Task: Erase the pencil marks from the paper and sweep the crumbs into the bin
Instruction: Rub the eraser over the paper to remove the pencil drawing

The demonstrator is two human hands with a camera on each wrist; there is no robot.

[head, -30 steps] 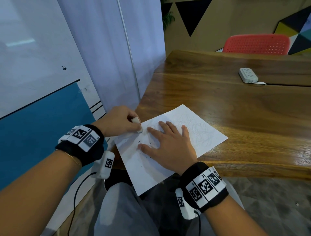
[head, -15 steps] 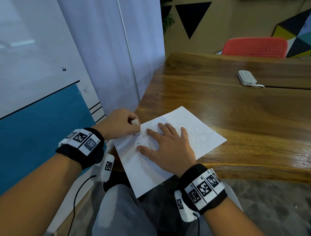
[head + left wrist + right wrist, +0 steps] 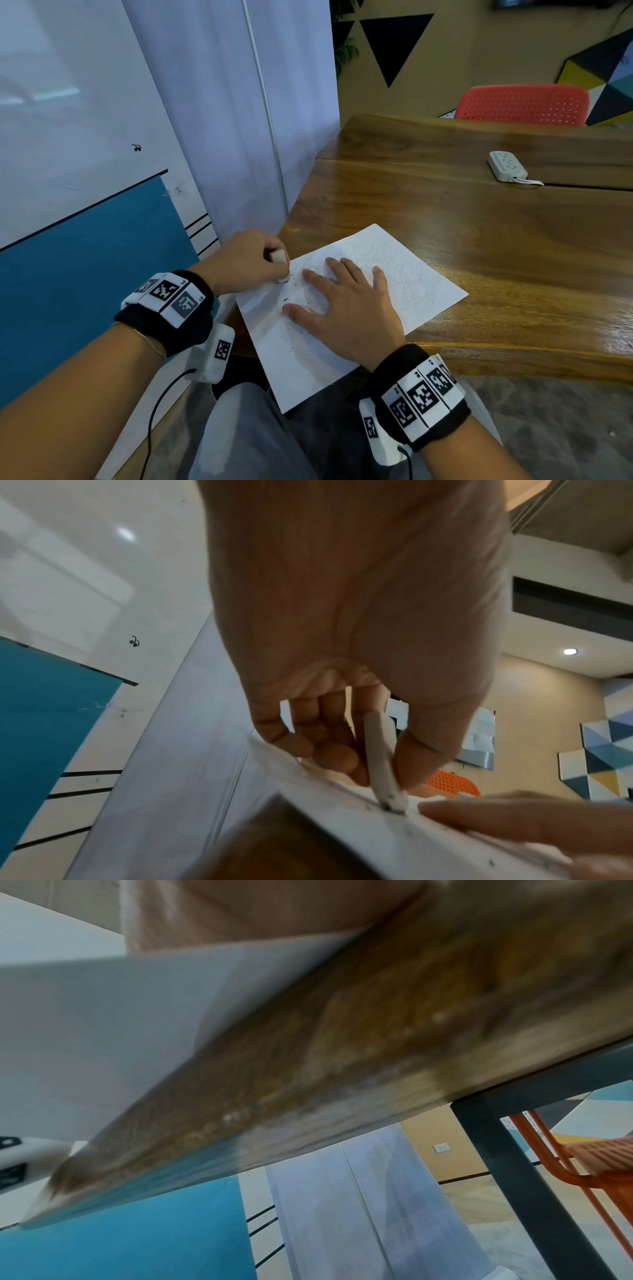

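Your left hand (image 3: 245, 262) pinches the small white block eraser (image 3: 279, 261) between thumb and fingers, its lower edge pressed on the white paper sheet (image 3: 421, 301) near centre left of the head view. Since a second ago the eraser has shifted only slightly along the sheet's left edge, so judge the rubbing stroke as still in progress. Your right hand (image 3: 349, 308) lies flat, fingers spread, pinning the sheet to the wooden table (image 3: 479, 240). Dark eraser crumbs (image 3: 291, 299) lie scattered around the thumb. Faint pencil scribbles (image 3: 397, 270) remain toward the right; no bin is in view.
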